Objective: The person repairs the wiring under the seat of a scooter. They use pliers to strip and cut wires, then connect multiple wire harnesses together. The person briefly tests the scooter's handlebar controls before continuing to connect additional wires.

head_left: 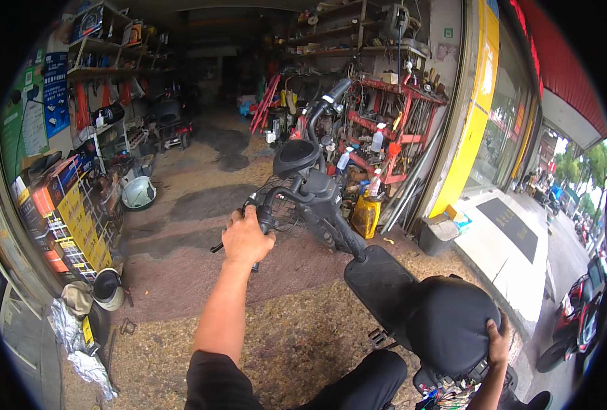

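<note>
An electric scooter stands before me, its handlebar (312, 126) turned to the right and its black footboard (380, 277) running back toward me. My left hand (247, 236) is closed round the left handlebar grip, beside the brake lever (217, 247). At the lower right, my right hand (499, 339) grips the side edge of the rounded black seat (447, 321), thumb and fingers against its cover. Below the seat, a bundle of coloured wires (447, 395) lies exposed. A wire basket (281, 203) shows behind the left grip, partly hidden by the handlebar.
Red tool racks (385, 126) with bottles stand ahead to the right, near a yellow jug (366, 217). Stacked boxes (78, 219) line the left wall, with a pale helmet (138, 193) on the floor. A grey bin (438, 236) sits by the doorway; a red vehicle (580, 304) is parked outside.
</note>
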`<act>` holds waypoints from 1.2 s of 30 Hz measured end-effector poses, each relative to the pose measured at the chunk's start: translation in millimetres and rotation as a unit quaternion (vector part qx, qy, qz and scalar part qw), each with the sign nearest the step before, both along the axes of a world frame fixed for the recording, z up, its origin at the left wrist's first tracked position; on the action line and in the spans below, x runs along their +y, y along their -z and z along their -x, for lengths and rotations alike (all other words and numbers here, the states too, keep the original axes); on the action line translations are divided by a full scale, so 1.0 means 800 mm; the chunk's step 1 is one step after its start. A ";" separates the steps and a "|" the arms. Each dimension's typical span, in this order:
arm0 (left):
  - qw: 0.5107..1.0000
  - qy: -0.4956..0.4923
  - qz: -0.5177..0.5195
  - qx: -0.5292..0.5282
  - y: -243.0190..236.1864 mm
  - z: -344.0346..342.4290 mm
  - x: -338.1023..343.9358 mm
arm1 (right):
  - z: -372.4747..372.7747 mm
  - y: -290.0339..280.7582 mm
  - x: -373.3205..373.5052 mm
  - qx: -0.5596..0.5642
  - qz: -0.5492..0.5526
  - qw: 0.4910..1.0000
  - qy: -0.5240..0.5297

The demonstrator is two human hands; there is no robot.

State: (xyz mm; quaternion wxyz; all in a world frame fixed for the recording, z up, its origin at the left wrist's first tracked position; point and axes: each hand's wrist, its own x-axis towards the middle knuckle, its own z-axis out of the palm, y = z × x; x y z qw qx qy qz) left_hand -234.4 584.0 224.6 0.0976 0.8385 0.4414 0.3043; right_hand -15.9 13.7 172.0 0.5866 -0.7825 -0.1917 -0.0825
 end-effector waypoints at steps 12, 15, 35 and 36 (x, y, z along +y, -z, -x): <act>0.999 0.029 -0.027 -0.030 0.000 -0.001 -0.001 | -0.007 -0.001 -0.007 0.017 0.016 1.000 -0.003; 0.999 0.031 -0.012 -0.025 -0.003 -0.001 0.002 | -0.005 -0.003 -0.006 0.017 0.032 0.999 -0.008; 0.996 0.009 0.081 0.038 -0.033 -0.014 0.004 | -0.001 -0.003 -0.002 0.041 0.006 0.999 0.013; 0.996 0.012 0.082 0.038 -0.033 -0.013 0.004 | -0.002 -0.002 -0.002 0.036 -0.007 0.999 0.010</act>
